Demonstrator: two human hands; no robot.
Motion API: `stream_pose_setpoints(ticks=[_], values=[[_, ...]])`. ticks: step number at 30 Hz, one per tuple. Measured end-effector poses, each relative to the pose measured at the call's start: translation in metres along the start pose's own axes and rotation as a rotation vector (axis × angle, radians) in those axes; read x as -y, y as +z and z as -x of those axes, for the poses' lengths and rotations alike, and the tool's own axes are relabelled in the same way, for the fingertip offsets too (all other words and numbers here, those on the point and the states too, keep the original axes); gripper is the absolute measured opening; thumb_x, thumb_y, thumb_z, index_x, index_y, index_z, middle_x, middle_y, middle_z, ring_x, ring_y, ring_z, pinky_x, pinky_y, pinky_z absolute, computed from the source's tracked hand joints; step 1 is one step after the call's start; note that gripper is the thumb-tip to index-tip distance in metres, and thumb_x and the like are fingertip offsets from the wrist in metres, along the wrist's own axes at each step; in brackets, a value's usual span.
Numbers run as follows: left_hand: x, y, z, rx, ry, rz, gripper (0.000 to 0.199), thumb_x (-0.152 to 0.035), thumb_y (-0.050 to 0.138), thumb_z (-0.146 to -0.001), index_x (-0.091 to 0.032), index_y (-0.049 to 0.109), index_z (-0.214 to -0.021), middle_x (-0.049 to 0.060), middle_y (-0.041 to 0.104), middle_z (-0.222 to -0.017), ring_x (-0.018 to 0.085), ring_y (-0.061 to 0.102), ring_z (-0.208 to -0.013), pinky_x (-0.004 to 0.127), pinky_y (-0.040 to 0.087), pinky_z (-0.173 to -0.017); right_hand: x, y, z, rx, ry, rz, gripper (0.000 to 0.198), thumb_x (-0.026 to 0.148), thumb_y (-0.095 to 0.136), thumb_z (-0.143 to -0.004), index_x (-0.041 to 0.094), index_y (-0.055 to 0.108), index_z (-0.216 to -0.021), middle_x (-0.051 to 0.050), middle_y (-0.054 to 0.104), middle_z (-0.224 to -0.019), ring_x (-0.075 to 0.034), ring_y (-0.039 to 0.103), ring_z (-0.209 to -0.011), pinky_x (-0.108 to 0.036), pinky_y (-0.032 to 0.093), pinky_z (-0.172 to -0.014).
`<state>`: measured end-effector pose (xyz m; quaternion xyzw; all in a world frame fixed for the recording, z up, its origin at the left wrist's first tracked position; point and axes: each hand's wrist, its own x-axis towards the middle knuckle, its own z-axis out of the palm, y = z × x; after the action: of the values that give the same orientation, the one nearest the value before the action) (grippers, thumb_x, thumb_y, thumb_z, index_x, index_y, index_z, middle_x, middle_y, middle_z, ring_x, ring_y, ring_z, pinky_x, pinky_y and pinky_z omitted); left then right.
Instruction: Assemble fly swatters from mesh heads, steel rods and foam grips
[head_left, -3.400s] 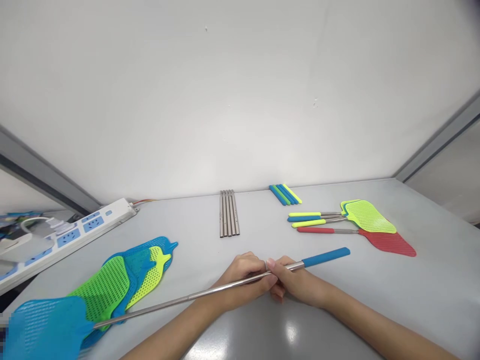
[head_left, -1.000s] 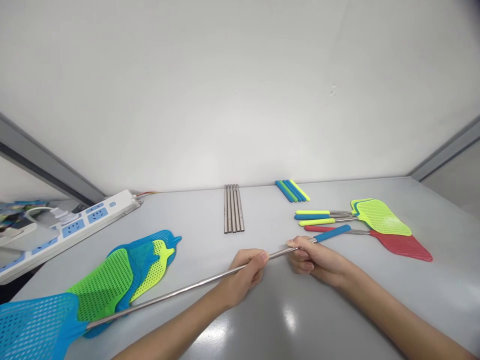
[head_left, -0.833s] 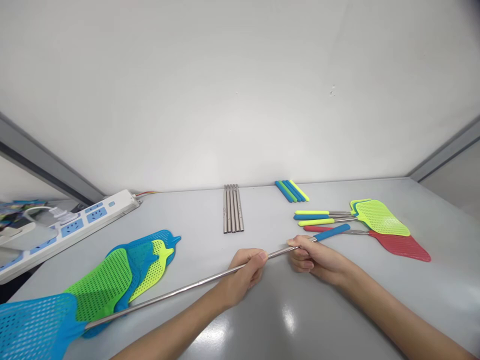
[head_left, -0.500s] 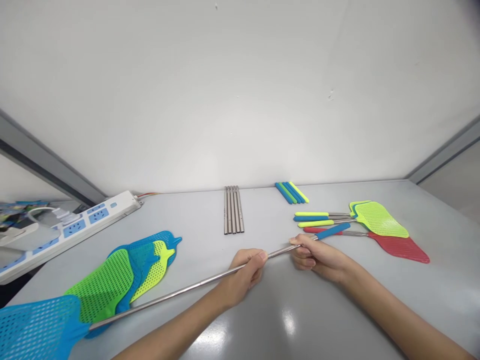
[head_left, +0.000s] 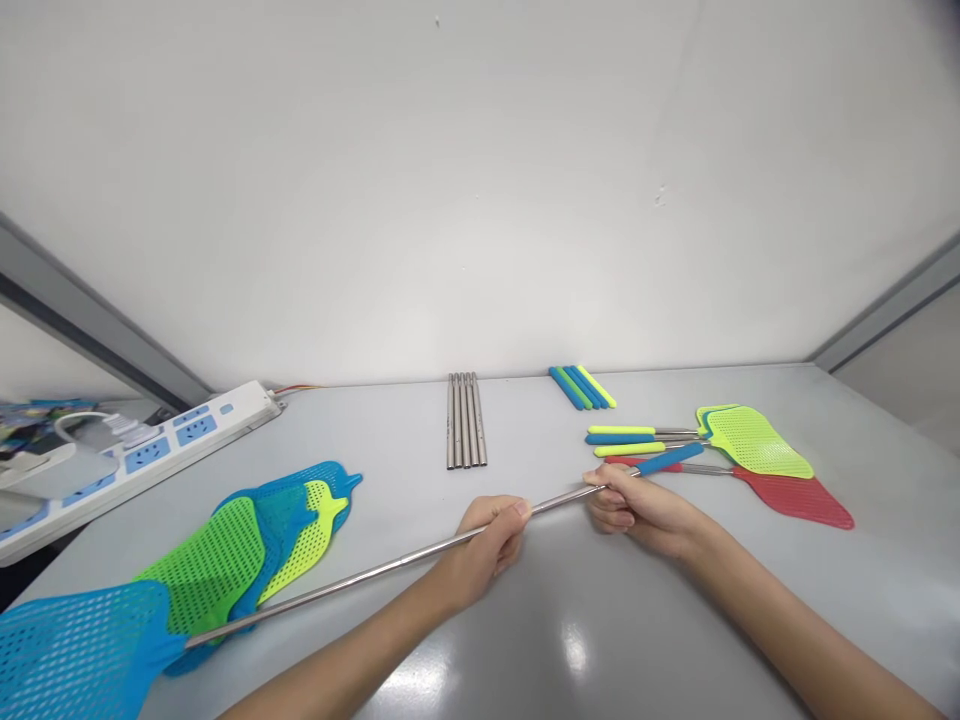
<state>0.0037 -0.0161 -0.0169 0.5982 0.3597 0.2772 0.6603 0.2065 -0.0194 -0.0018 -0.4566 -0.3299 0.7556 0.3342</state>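
A fly swatter with a blue mesh head stretches slantwise across the head view, its telescopic metal rod drawn out long. My left hand is closed around the middle of the rod, thumb on top. Near the blue grip, my right hand pinches the rod's other end with fingers curled. The blue head hangs at the lower left, overlapping loose swatter heads: a green one, a yellow one and blue ones.
Several metal rods lie side by side at the back. Right of them are coloured grips. Whole swatters in yellow and red are piled at the right. A power strip with plugs runs along the left edge.
The right hand and blue grip have shifted slightly to the right. The swatter's blue head has moved a little up and right. Both hands keep their hold.
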Motion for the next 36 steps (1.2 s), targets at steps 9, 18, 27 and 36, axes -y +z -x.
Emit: stream_pose_setpoints(ticks=[9, 18, 27, 36], values=[[0.000, -0.001, -0.001, -0.009, 0.013, 0.005, 0.040, -0.033, 0.033, -0.082, -0.017, 0.027, -0.046, -0.006, 0.026, -0.037, 0.006, 0.024, -0.038, 0.023, 0.017, -0.042, 0.002, -0.003, 0.001, -0.014, -0.035, -0.004, 0.036, 0.026, 0.043, -0.075, 0.019, 0.021, -0.047, 0.008, 0.018, -0.041, -0.006, 0.014, -0.039, -0.025, 0.013, -0.044], [0.003, 0.000, -0.006, -0.029, 0.033, 0.071, 0.040, -0.031, 0.036, -0.080, -0.017, 0.026, -0.044, -0.007, 0.023, -0.036, 0.005, 0.023, -0.036, 0.023, 0.017, -0.041, -0.002, -0.006, -0.001, 0.006, -0.067, -0.010, 0.037, 0.029, 0.043, -0.076, 0.019, 0.022, -0.047, 0.007, 0.019, -0.041, -0.006, 0.016, -0.039, -0.025, 0.015, -0.045], [0.004, -0.002, -0.009, -0.091, 0.094, 0.231, 0.043, -0.030, 0.039, -0.080, -0.018, 0.020, -0.043, -0.008, 0.016, -0.037, 0.005, 0.023, -0.033, 0.024, 0.020, -0.042, -0.006, -0.001, -0.001, 0.076, -0.075, -0.060, 0.038, 0.035, 0.045, -0.077, 0.016, 0.034, -0.046, 0.006, 0.025, -0.043, -0.006, 0.024, -0.041, -0.024, 0.017, -0.047], [0.004, 0.000, -0.009, -0.152, 0.131, 0.184, 0.046, -0.041, 0.036, -0.081, -0.018, 0.019, -0.044, -0.008, 0.017, -0.035, 0.005, 0.023, -0.032, 0.023, 0.022, -0.042, -0.013, 0.010, -0.002, 0.098, -0.098, -0.113, 0.038, 0.036, 0.046, -0.077, 0.015, 0.038, -0.047, 0.006, 0.030, -0.044, -0.006, 0.029, -0.041, -0.024, 0.020, -0.047]])
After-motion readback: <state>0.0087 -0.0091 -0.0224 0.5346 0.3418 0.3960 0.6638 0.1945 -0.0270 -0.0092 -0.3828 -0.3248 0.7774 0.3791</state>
